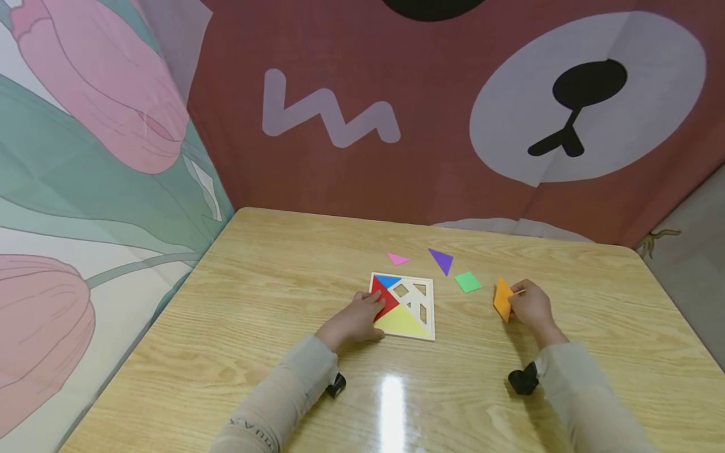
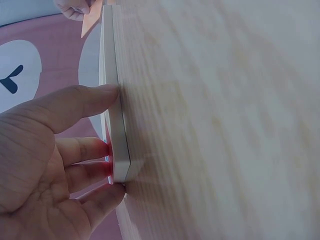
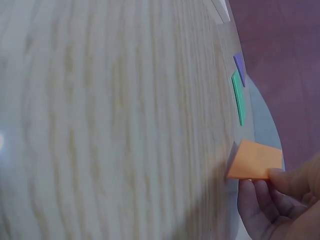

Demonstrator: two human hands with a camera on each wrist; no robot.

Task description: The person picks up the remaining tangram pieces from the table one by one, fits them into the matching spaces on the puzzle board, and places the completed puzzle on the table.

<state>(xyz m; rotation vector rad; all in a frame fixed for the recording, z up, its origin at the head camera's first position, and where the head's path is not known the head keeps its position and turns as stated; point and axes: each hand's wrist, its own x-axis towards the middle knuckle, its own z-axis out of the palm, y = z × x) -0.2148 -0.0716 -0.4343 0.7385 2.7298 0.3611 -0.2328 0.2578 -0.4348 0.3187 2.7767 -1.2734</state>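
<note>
"Judging by the head view, what could go wrong?"

"The right hand [image 1: 531, 309] pinches the orange parallelogram [image 1: 501, 300] between the tangram tray's [image 1: 433, 314] right rim and the table's [image 1: 283, 270] right edge. That piece is tilted up on edge, so a loose pinch might let it twist or drop."

"And the left hand [image 1: 359, 318]?"

"It holds the tray at its near left corner, thumb and fingers set apart around it. Fingertips touch the red triangle [image 1: 389, 299], so a careless tug might lift that piece or skew the tray."

"Do the other views agree?"

"They add to it. The left wrist view shows the thumb against the tray's near wall, and how thick that wall is; the cut-outs show only from the head. The right wrist view shows the other thumb on the orange face. Only the head view has the pink triangle [image 1: 398, 258], towards the table's far edge."

"Is the orange piece touching the table?"

"I can't tell."
</note>
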